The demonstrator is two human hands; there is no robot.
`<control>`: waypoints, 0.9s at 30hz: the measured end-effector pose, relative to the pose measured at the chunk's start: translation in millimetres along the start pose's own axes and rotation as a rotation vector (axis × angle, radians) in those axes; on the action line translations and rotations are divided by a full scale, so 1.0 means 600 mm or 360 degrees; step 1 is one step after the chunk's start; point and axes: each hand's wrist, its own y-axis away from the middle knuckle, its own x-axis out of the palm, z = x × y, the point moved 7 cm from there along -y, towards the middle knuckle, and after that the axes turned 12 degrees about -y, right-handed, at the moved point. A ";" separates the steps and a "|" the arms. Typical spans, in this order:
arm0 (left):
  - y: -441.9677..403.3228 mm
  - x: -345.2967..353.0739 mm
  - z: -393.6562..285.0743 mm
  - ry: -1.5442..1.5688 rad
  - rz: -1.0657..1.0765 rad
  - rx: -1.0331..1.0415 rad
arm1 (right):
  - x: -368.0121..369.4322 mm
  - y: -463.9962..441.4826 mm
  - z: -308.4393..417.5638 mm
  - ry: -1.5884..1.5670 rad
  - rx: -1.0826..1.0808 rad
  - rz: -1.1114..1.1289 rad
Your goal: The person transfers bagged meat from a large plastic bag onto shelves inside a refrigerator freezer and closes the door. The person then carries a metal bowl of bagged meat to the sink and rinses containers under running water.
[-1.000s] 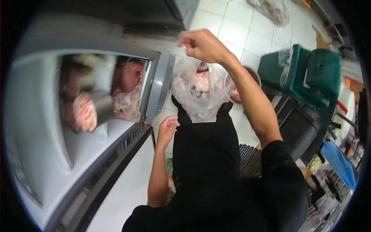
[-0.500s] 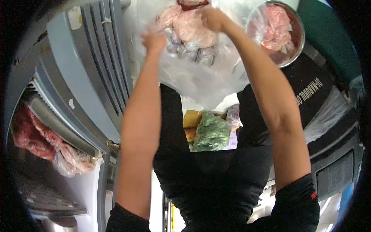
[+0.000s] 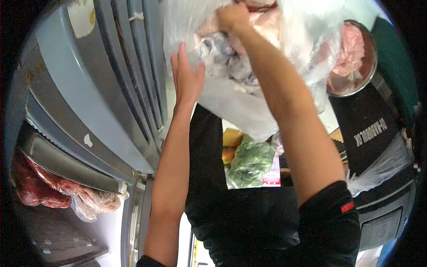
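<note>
Plastic bag (image 3: pixel 240 103), right fingers (image 3: pixel 223 18) now farther left across it, grip unclear; left fingers (image 3: pixel 182 57) splayed

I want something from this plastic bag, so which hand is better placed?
Probably your right hand: it is over the contents of the plastic bag, while your left hand is open by the bag's edge.

The bag (image 3: pixel 242 104), clear and crumpled, gapes open, spreading from the left hand (image 3: pixel 187 80) to past the right hand (image 3: pixel 233 18). Inside, pale pink meat (image 3: pixel 269 27) lies just beside the right hand; grey wrapped packets (image 3: pixel 240 66) sit heaped between the hands.
</note>
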 end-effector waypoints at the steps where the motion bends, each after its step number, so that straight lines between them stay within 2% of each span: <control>1: 0.000 -0.001 -0.009 0.0027 -0.0029 0.0022 | -0.015 0.018 0.016 0.0162 -0.0004 -0.0049; 2: 0.006 0.004 -0.004 0.0081 0.0020 -0.0022 | -0.014 0.028 0.030 0.0150 -0.0081 -0.0063; 4: 0.013 0.008 -0.003 0.0141 0.0066 -0.0056 | -0.035 0.062 0.072 0.0112 -0.0225 0.0165; 5: 0.011 0.011 -0.001 0.0236 0.0109 -0.0122 | -0.035 0.078 0.093 0.0082 -0.0309 0.0136; 6: 0.012 0.016 0.001 0.0328 0.0162 -0.0191 | -0.031 0.093 0.109 0.0065 -0.0345 0.0075; 7: 0.010 0.015 0.001 0.0335 0.0165 -0.0181 | -0.043 0.120 0.126 0.0065 -0.0432 -0.0284; 9: 0.012 0.020 0.009 0.0874 0.0163 -0.0401 | -0.062 0.172 0.137 -0.0144 -0.0353 -0.0333; 10: 0.023 0.021 0.003 0.0889 0.0168 -0.0403 | -0.077 0.208 0.143 -0.0131 -0.0353 -0.0325; 12: 0.048 0.042 0.009 0.1435 0.0341 -0.0980 | -0.148 0.266 0.129 -0.0638 -0.0082 -0.0349; 13: 0.067 0.047 -0.002 0.1431 0.0475 -0.1185 | -0.182 0.297 0.128 -0.0779 -0.0025 -0.0409; 14: 0.080 0.048 -0.002 0.1446 0.0468 -0.1177 | -0.207 0.330 0.129 -0.0923 0.0029 -0.0462; 16: 0.122 0.098 -0.052 0.2905 0.1178 -0.1142 | -0.222 0.387 0.170 -0.1118 -0.0245 -0.0346; 18: 0.135 0.103 -0.063 0.3277 0.1028 -0.0848 | -0.223 0.435 0.212 -0.0875 -0.0518 -0.0070; 19: 0.138 0.112 -0.067 0.3351 0.1080 -0.0498 | -0.220 0.448 0.220 -0.0914 -0.0667 0.0209; 20: 0.143 0.111 -0.076 0.3349 0.1086 -0.0480 | -0.257 0.431 0.211 -0.0906 -0.0669 0.0195; 22: 0.151 0.091 -0.076 0.3130 0.0860 -0.0460 | -0.287 0.361 0.183 -0.0715 -0.0590 0.0686; 23: 0.152 0.080 -0.075 0.3229 0.0936 -0.0571 | -0.291 0.298 0.155 -0.0604 -0.0738 0.0237; 24: 0.154 0.069 -0.075 0.3326 0.1008 -0.0691 | -0.292 0.225 0.124 -0.0538 -0.0637 0.0141; 26: 0.160 0.105 -0.028 0.3180 0.1084 -0.0834 | -0.217 0.083 0.046 -0.0300 -0.0529 0.0177; 27: 0.162 0.119 -0.006 0.3176 0.1076 -0.0856 | -0.151 0.023 0.013 -0.0183 -0.0493 0.0362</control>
